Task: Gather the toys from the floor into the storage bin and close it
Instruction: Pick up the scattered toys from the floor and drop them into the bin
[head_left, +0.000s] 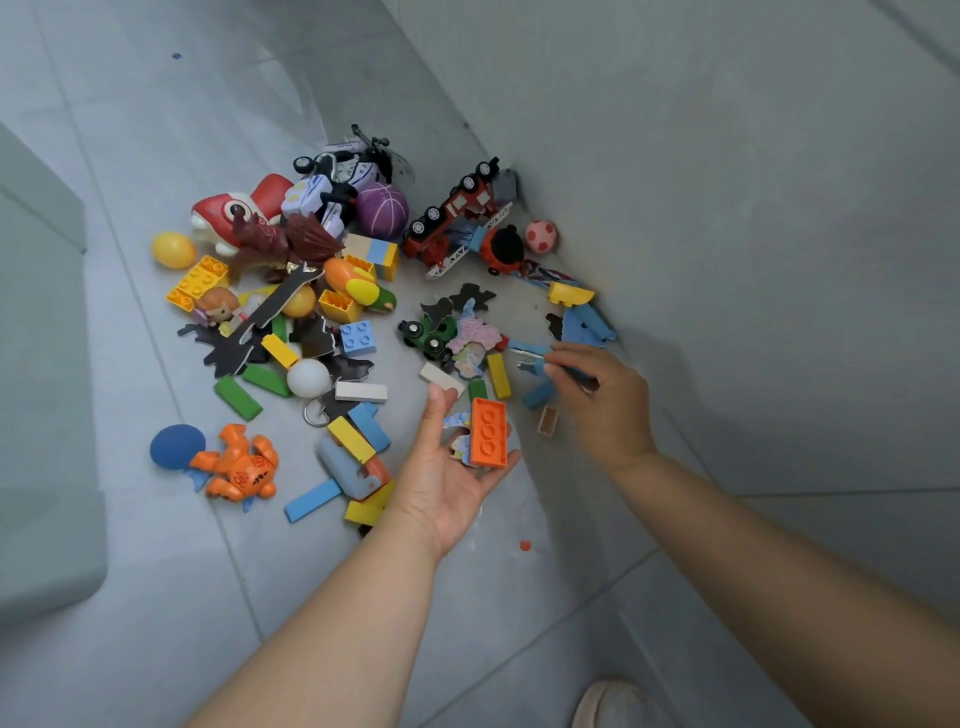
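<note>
The left hand (457, 467) lies palm up, fingers relaxed, cradling an orange brick (488, 433), while the right hand (597, 395), just beside it on the right, pinches a thin blue piece (530, 358) between thumb and fingertips. The other toys (311, 312) spread leftward and away over the grey tiled floor (156, 571) into the corner by the wall (727, 156); I cannot make out a storage bin
</note>
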